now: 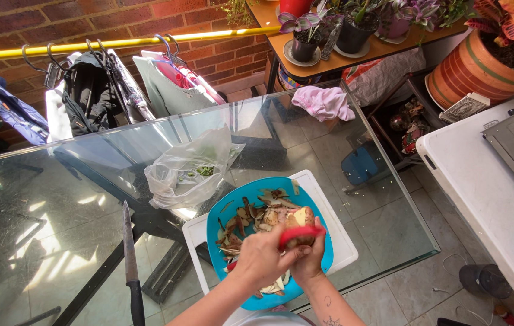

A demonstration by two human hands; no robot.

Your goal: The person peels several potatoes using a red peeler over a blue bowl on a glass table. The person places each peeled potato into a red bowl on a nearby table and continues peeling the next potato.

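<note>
Both hands (284, 253) grip a potato (299, 222) and red peeler (299, 232) over a peel-filled blue bowl (224, 220).

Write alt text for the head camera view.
Two bare hands peel a potato with a red peeler over a blue bowl of peelings, which sits on a white cutting board on a glass table. A knife and a clear plastic bag lie to the left.

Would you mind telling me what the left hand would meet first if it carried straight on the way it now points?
The left hand points right, toward the potato in the right hand. With its red peeler already against the potato, it would probably meet that first; depth is unclear.
</note>
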